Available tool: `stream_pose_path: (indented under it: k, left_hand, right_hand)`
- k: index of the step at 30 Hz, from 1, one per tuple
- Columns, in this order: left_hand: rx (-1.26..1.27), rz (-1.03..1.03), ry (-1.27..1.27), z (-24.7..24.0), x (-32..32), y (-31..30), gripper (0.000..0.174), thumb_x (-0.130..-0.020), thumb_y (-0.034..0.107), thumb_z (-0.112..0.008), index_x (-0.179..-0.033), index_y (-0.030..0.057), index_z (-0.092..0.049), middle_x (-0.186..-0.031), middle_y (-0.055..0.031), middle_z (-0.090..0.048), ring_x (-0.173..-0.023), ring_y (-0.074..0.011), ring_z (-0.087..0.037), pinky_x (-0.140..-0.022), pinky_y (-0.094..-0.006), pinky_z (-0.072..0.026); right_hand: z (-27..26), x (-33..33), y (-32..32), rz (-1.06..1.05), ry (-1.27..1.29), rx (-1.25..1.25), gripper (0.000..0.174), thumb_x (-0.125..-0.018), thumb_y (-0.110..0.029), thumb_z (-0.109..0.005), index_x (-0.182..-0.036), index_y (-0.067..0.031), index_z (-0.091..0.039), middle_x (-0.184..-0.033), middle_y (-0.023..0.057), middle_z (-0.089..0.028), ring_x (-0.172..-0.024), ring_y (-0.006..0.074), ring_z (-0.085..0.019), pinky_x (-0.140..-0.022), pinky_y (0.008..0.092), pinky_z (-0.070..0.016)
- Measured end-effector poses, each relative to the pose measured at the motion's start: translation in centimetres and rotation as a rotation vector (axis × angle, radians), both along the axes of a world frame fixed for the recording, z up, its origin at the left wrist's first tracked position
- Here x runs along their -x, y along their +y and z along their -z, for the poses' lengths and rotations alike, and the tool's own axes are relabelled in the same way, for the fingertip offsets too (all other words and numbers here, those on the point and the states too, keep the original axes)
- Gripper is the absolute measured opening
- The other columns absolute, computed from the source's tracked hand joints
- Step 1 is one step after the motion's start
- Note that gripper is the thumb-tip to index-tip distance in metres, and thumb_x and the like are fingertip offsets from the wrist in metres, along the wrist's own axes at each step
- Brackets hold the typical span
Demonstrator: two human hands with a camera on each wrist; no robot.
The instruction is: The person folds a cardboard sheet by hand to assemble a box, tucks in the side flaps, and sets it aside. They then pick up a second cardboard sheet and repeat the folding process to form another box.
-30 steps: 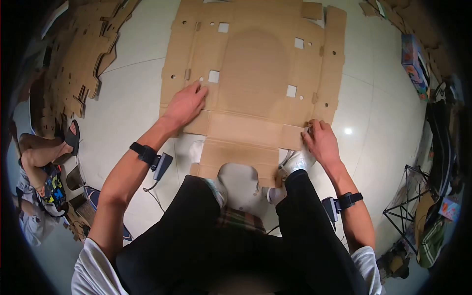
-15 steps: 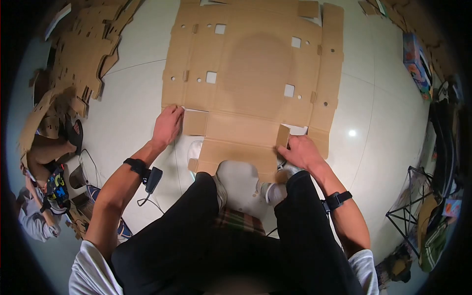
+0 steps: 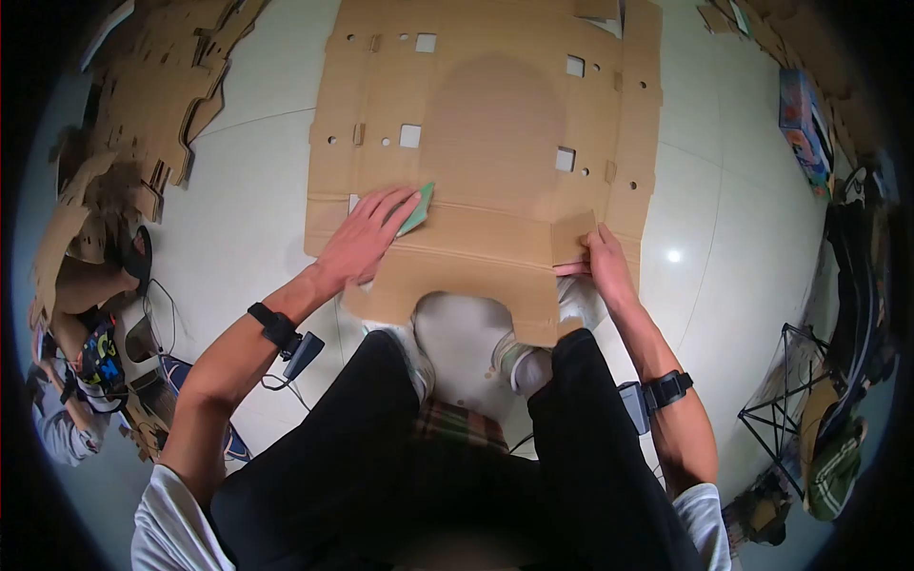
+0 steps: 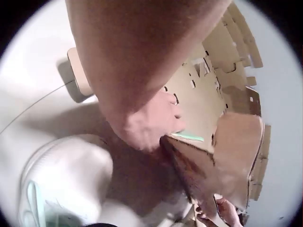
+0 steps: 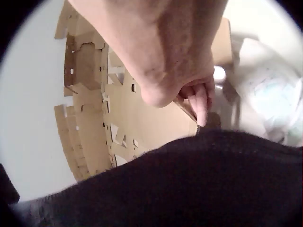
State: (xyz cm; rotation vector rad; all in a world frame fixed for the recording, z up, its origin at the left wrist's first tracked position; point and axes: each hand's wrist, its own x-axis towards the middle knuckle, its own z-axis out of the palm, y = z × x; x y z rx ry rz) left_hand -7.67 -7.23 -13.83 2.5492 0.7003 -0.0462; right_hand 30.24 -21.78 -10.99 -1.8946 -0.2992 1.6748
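Tiled floor carries the opened-out cardboard: my left hand rests near-straight fingers on its near left side, my right hand pinches a side flap, probably steadying the fold.

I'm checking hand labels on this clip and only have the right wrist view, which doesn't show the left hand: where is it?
Observer: In the head view, the left hand lies over the left side of the cardboard box blank, toward its near end.
Operator: Is there anything at its fingertips?
Observer: Yes, a green piece; whether it is part of the blank, I can't tell.
Operator: What shape is the near edge, by the person's legs?
Observer: The near panel has a wide, rounded notch in that edge.
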Motion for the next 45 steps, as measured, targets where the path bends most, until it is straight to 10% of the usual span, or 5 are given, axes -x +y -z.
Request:
stream_pose_path:
  k: [11,17,24,30,45]
  left_hand:
    - [0.271,-0.179,-0.145,0.2,-2.4,2.6,0.057,-0.096,0.024,-0.078,-0.148,0.0066,-0.062,-0.129,-0.0129,-0.072,-0.116,-0.0344,-0.065,-0.104,-0.0440,-0.0540]
    - [0.284,-0.202,-0.150,0.3,-2.5,2.6,0.052,-0.099,0.028,-0.077,-0.146,0.0079,-0.065,-0.128,-0.0121,-0.072,-0.115,-0.0325,-0.064,-0.103,-0.0433,-0.0539]
    - [0.298,-0.205,-0.152,0.2,-2.5,2.6,0.052,-0.096,0.023,-0.076,-0.143,0.0035,-0.064,-0.130,-0.0154,-0.070,-0.120,-0.0352,-0.063,-0.106,-0.0444,-0.0519]
    - [0.237,-0.076,-0.091,-0.1,-2.3,3.1,0.054,-0.087,0.015,-0.074,-0.140,0.0049,-0.065,-0.128,-0.0144,-0.069,-0.120,-0.0368,-0.063,-0.104,-0.0441,-0.0537]
    - [0.383,0.071,-0.045,0.4,-2.4,1.0,0.047,-0.087,0.017,-0.072,-0.131,0.0037,-0.070,-0.114,-0.0140,-0.071,-0.114,-0.0346,-0.064,-0.104,-0.0439,-0.0526]
  right_hand:
    - [2.6,-8.9,-6.9,-0.804,-1.108,-0.195,0.071,-0.090,0.007,-0.062,-0.156,-0.0196,-0.056,-0.128,0.0181,-0.065,-0.112,0.0376,-0.069,-0.095,0.0454,-0.0598]
    - [-1.4,-9.8,-8.3,-0.924,-0.907,-0.007,0.071,-0.091,0.006,-0.063,-0.156,-0.0204,-0.057,-0.133,0.0169,-0.061,-0.116,0.0364,-0.068,-0.097,0.0435,-0.0585]
    - [2.8,-10.5,-5.7,-0.359,-0.798,-0.280,0.043,-0.105,-0.030,-0.070,-0.137,-0.0006,-0.066,-0.126,0.0198,-0.067,-0.108,0.0322,-0.070,-0.088,0.0409,-0.0571]
    - [-2.4,-6.9,2.3,-0.585,-0.928,-0.321,0.047,-0.100,-0.024,-0.070,-0.139,-0.0028,-0.054,-0.075,0.0220,-0.064,-0.074,0.0377,-0.069,-0.073,0.0464,-0.0532]
    - [-4.1,2.7,5.4,-0.956,-0.424,-0.381,0.048,-0.097,-0.017,-0.066,-0.142,-0.0046,-0.054,-0.083,0.0211,-0.071,-0.081,0.0434,-0.070,-0.082,0.0519,-0.0556]
